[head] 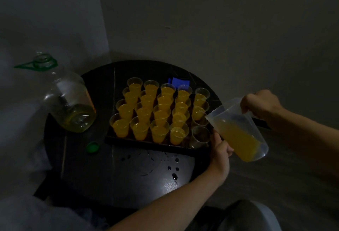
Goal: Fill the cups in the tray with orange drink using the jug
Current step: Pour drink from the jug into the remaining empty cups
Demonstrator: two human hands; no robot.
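Beside the tray point(146, 142), right hand point(260, 105) grips jug point(232, 114) of orange drink point(242, 142); left hand point(221, 151), hold unclear.

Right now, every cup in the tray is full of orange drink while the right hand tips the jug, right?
Not every cup: the head view shows the empty cup at the tray's near right corner. The right hand does tip the jug.

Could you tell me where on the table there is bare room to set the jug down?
The table in front of the tray is bare, though spotted with drops. The tray is packed with cups; the bottle crowds the left.
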